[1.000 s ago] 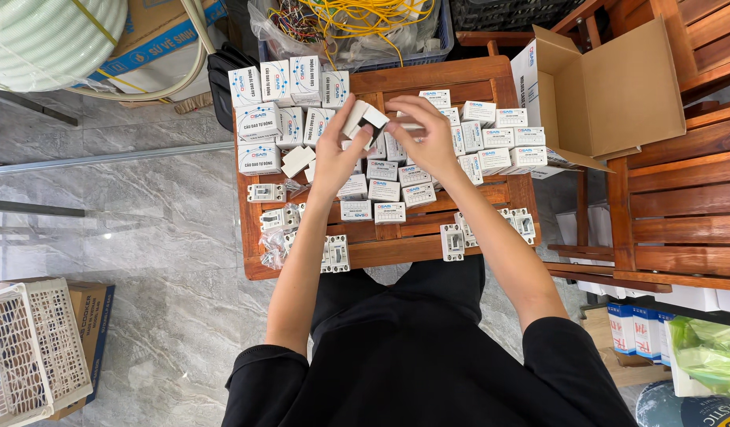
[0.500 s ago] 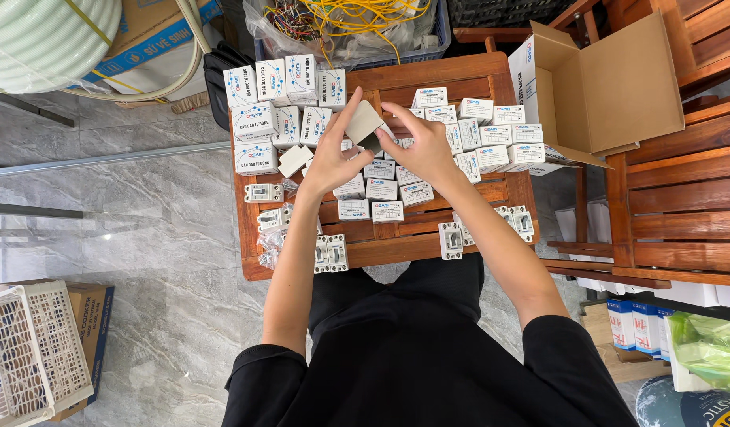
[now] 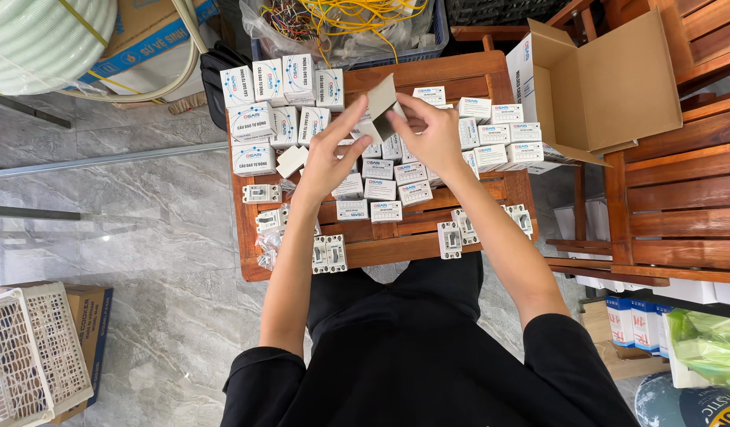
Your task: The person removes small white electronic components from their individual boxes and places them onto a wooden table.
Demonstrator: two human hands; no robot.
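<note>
Raised toward 12 o'clock since the earlier frame, left hand and right hand pinch the half-folded small carton, whose open flaps could buckle over the packed wooden table.

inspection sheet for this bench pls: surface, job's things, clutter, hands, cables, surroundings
Surface: slatted wooden table, mostly covered.
Job's things: small flattened grey-brown cardboard carton, held between both hands above the table.
Clutter: rows of small white printed boxes; loose white switch units at the near edge.
Hands: left hand and right hand grip the carton.
Cables: tangled yellow wires in a bin.
Surroundings: open brown cardboard box; white plastic basket.
</note>
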